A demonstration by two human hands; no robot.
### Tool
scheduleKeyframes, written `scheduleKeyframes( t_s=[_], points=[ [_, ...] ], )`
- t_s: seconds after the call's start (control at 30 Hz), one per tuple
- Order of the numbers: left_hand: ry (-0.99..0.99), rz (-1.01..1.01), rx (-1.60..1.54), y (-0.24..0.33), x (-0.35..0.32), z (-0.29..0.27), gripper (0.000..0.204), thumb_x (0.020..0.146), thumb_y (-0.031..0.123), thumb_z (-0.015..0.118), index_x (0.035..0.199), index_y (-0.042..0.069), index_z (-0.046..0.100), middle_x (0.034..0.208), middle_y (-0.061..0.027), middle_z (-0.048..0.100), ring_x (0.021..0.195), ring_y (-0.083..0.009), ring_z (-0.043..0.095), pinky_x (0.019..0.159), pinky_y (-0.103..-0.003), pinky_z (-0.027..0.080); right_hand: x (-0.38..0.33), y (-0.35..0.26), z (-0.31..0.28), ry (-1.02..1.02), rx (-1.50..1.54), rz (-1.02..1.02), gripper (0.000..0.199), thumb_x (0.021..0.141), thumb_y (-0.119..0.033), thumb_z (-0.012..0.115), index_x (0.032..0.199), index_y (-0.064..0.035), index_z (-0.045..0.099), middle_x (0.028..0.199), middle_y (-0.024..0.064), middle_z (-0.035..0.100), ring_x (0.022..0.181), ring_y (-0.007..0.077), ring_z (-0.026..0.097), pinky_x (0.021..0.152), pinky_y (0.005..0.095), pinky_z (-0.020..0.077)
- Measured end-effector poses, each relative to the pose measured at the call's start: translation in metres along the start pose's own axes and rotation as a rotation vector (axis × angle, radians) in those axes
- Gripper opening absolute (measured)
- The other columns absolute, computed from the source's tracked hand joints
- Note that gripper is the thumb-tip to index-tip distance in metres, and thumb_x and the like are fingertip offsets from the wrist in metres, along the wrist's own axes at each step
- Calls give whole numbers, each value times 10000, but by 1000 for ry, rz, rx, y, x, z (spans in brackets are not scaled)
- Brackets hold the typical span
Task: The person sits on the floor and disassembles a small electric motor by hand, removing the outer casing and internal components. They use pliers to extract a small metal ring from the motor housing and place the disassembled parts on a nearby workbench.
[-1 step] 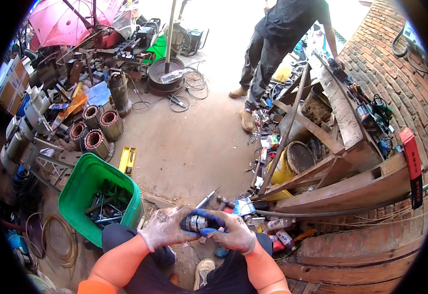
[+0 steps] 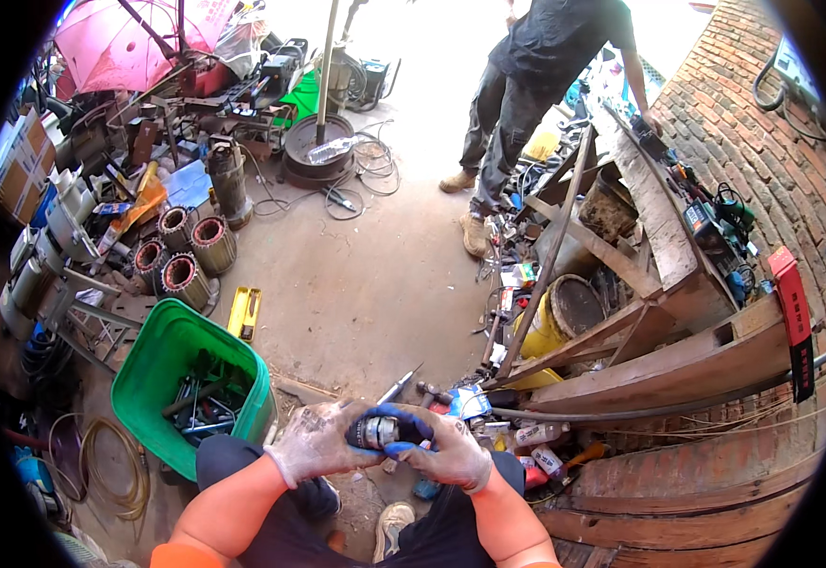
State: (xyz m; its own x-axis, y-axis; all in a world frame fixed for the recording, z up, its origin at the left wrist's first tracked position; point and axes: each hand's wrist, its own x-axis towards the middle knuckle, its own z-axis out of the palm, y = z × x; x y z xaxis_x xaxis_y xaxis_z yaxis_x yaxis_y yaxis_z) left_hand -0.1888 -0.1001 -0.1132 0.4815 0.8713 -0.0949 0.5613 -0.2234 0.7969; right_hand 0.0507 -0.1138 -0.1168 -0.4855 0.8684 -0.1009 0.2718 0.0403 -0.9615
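Part in hand: a dark round part (image 2: 375,433) with a bright metal end, held in front of you between both gloved hands.
Your left hand (image 2: 321,443): fingers curled closely around the dark body of the part, which it has hold of.
Your right hand (image 2: 453,454): half curled, thumb and fingers around the metal end; firmness of grip cannot be told.
Pointed tool (image 2: 396,386): on the ground just beyond your hands, tip angled away to the right.
Green bucket (image 2: 143,383): near your left hand, on its outer side, with loose tools (image 2: 207,402) inside.
Yellow tray (image 2: 245,312): beyond the bucket, farther from your left hand.
Blue packet (image 2: 471,401): just beyond your right hand.
Bottles (image 2: 542,434): to the right of your right hand, among clutter.
Co-worker (image 2: 550,52): standing well beyond your right hand.
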Motion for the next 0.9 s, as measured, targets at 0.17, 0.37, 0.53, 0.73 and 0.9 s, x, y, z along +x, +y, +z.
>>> scheduleKeyframes(
  t_s=[0.17,0.37,0.53,0.73,0.9],
  points=[
    [17,22,-21,7,-1,0,636,745,574,813,1219,169,684,1026,-170,727,955,-371,713,827,-454,572,-5,8,4,33,269,60,586,920,-127,736,1441,-4,497,1079,63,722,851,99,655,725,267,549],
    [13,-11,77,13,-1,4,658,742,539,840,1244,141,686,1034,-165,732,966,-349,718,838,-432,573,-5,-19,-7,25,107,241,452,856,-118,774,1270,12,649,1013,104,743,865,111,686,751,295,572],
    [120,98,58,4,2,11,629,735,441,885,1245,138,675,1013,-161,728,922,-347,724,784,-423,580,-5,-22,-8,60,246,307,531,829,-32,753,1331,25,592,1061,86,713,901,117,676,766,300,577],
    [104,105,143,4,3,12,669,701,402,901,1252,109,659,1022,-152,718,949,-344,718,827,-413,571,-8,-14,-6,80,-54,17,542,830,-147,788,1310,25,602,1169,140,683,1081,216,664,943,366,529],
    [54,56,127,2,4,20,680,654,324,921,1245,113,661,1126,-137,703,1011,-335,707,876,-404,572,-8,-3,-15,53,-259,-149,494,817,-165,796,1248,23,644,1162,206,683,1041,349,685,918,405,545]
  ],
)
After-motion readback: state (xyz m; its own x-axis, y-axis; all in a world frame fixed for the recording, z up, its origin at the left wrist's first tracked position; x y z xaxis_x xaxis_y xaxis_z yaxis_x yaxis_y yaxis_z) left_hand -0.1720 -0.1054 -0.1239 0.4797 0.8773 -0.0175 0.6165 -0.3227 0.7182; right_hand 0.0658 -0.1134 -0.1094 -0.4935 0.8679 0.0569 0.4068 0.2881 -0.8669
